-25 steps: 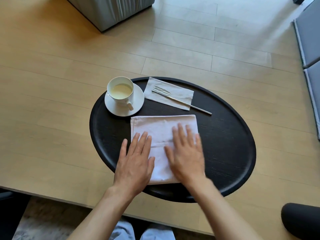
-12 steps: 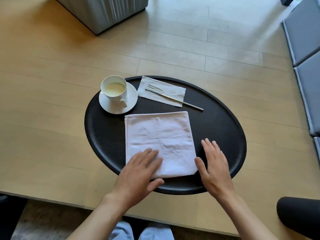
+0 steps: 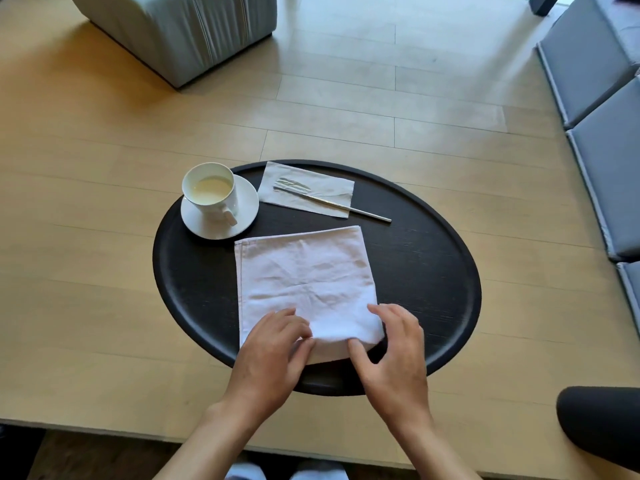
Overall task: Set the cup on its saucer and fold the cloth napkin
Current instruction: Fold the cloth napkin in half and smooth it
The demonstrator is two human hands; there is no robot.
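A white cup (image 3: 211,192) with pale liquid stands upright on its white saucer (image 3: 246,202) at the far left of a black oval tray (image 3: 433,271). A white cloth napkin (image 3: 304,275), folded to a rough square, lies in the tray's middle. My left hand (image 3: 273,355) pinches the napkin's near edge at its left part. My right hand (image 3: 398,348) grips the near right corner, thumb under the cloth and fingers on top. The near edge is slightly lifted between both hands.
A grey paper napkin (image 3: 308,192) with a metal fork (image 3: 332,202) on it lies at the tray's far side. The tray rests on a light wooden table. A grey ottoman (image 3: 180,29) stands beyond, grey cushions (image 3: 595,98) to the right, a dark knee (image 3: 602,424) at lower right.
Both hands slid back from the napkin's middle to its near edge. My right hand moved off the tray surface onto the near right corner, and both hands now pinch the cloth.
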